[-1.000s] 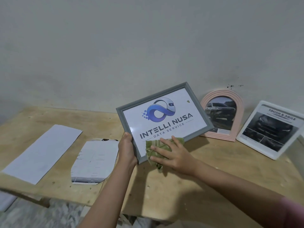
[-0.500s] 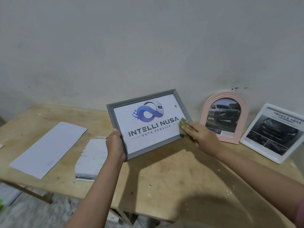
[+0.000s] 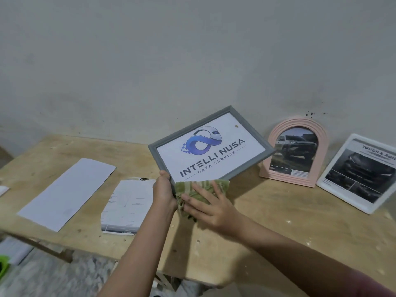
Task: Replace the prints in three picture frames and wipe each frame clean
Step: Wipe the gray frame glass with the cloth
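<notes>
A grey rectangular frame (image 3: 252, 139) with an "Intelli Nusa" logo print is held tilted above the wooden table. My left hand (image 3: 164, 189) grips its lower left corner. My right hand (image 3: 211, 207) lies with straight, spread fingers on a green striped cloth (image 3: 201, 189), pressing it against the frame's bottom edge. A pink arched frame (image 3: 276, 172) with a car photo leans on the wall to the right. Beside that stands a white frame (image 3: 321, 183) with a dark car print.
On the wooden table (image 3: 278, 228), a long white sheet (image 3: 68, 192) lies at the left and a cut printed sheet (image 3: 127, 206) beside it. A green object (image 3: 3, 265) shows at the lower left, below the table. The grey wall (image 3: 192, 61) rises behind.
My right hand with the cloth swept from the frame's right edge back to its bottom edge. The frame tilted further, its right side rising.
</notes>
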Available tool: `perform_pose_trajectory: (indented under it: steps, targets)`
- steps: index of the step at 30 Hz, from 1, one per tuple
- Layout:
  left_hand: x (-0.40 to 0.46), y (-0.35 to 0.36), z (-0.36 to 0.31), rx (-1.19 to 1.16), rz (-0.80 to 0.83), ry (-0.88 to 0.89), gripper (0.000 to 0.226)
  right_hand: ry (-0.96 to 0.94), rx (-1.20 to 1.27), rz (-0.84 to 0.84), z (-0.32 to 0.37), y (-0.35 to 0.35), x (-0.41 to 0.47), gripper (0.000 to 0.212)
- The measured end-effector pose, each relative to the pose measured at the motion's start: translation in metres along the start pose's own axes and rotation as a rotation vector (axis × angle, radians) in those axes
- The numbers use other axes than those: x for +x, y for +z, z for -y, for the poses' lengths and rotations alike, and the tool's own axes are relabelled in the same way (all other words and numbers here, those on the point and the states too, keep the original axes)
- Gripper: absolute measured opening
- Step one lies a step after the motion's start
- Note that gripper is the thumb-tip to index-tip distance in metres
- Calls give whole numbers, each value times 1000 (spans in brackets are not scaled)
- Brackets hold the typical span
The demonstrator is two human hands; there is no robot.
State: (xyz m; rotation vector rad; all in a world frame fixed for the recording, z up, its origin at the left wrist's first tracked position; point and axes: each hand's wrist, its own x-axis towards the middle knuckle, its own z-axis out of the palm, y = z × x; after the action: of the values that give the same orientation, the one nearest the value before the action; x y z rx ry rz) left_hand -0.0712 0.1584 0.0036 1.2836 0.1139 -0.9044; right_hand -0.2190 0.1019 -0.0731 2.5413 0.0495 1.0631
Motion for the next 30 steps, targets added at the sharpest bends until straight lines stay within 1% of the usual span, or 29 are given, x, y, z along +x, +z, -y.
perform_pose_trajectory:
  steps: [1,3,6,7,9,10,11,12,13,15,16,18,20,23,26,30]
  targets:
    - [1,-2,0,-14,-9,-12,30,-12,-13,-12,-4,0,-3,46]
    - [3,-5,-5,-18,-24,-10,25,30,-20,-5,-16,-2,-10,45]
    - [3,-9,-17,-42,-10,-27,23,231,52,60,-35,-7,-19,42]
    - [3,-10,-19,-47,-11,-35,25,323,97,67,-40,-10,-18,46]
    - [4,-12,-22,-60,-18,-38,30,531,172,30,-48,-19,-8,68]
    - [3,-12,-22,-70,-28,-48,31,615,203,-9,-49,-24,0,74]
    - [4,-10,-20,-80,-36,-59,31,645,229,-56,-45,-27,9,76]
    - [2,-8,-19,-103,-46,-71,31,610,245,-89,-37,-28,19,73]
    - [1,-6,-19,-128,-41,-94,32,517,251,-97,-26,-27,27,67]
    - [-6,0,-19,-107,10,-126,31,282,206,-52,2,-19,36,48]
    - [-8,2,-18,-75,44,-146,29,210,164,-24,12,-15,37,42]
    - [-11,3,-19,-17,38,-173,29,159,99,-13,17,-8,30,40]
    - [-9,2,-20,-97,26,-144,27,145,62,-21,5,-5,22,45]
    - [-7,-1,-21,-201,-3,-97,28,196,51,-40,-23,-5,14,45]
    - [-6,-5,-22,-232,-4,-58,27,268,17,-52,-54,-8,16,52]
    - [-3,-10,-27,-214,-1,-28,27,423,50,7,-95,-16,23,54]
